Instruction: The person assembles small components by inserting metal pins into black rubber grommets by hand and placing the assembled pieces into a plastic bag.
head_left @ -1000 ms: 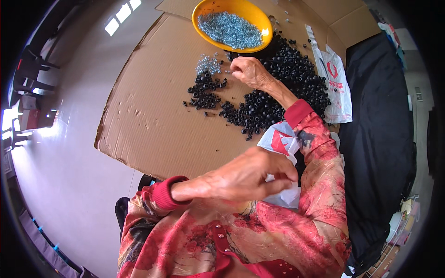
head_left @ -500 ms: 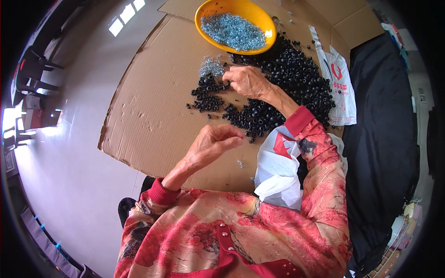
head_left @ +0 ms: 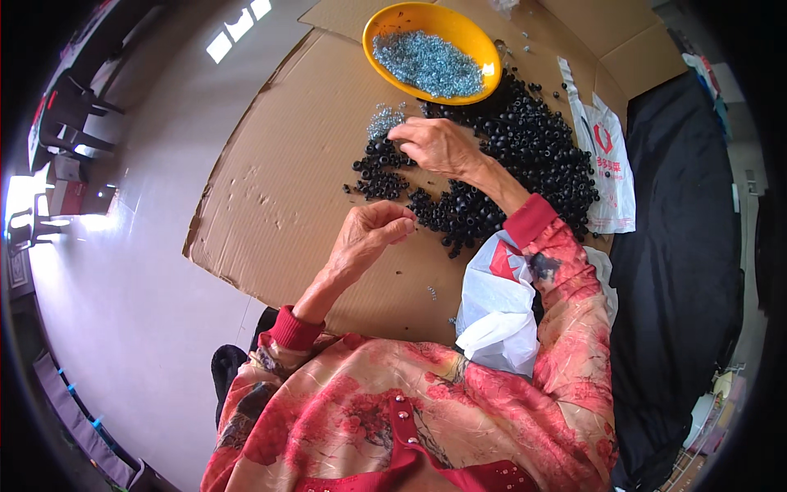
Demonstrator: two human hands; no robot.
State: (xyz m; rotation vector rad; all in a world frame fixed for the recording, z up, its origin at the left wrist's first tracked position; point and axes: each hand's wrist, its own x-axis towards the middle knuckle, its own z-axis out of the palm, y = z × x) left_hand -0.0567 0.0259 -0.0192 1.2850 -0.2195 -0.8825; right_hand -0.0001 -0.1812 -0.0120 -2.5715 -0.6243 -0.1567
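My right hand (head_left: 443, 149) is closed in a pinch, fingertips down at the edge of a small heap of tiny shiny blue-silver pieces (head_left: 384, 123), where black beads (head_left: 381, 168) lie just below. What its fingers hold is hidden. Nearer to me, my left hand (head_left: 369, 238) hovers over the cardboard (head_left: 262, 189), thumb and fingers drawn together at the lower edge of the beads. Anything between them is too small to make out. A large spread of round black beads (head_left: 525, 139) lies beyond and right of my right hand.
At the far side stands a yellow bowl (head_left: 493, 78) holding many blue-silver pieces. White plastic bags lie on the right (head_left: 611, 197) and close to my body (head_left: 496, 312). Loose blue-silver bits (head_left: 432, 293) dot the near cardboard. Black cloth (head_left: 680, 271) covers the right side.
My right fingertips have shifted left onto the small blue-silver heap. My left hand has moved a little up and left, and its thumb sits closer to the fingers. The view has shifted slightly.
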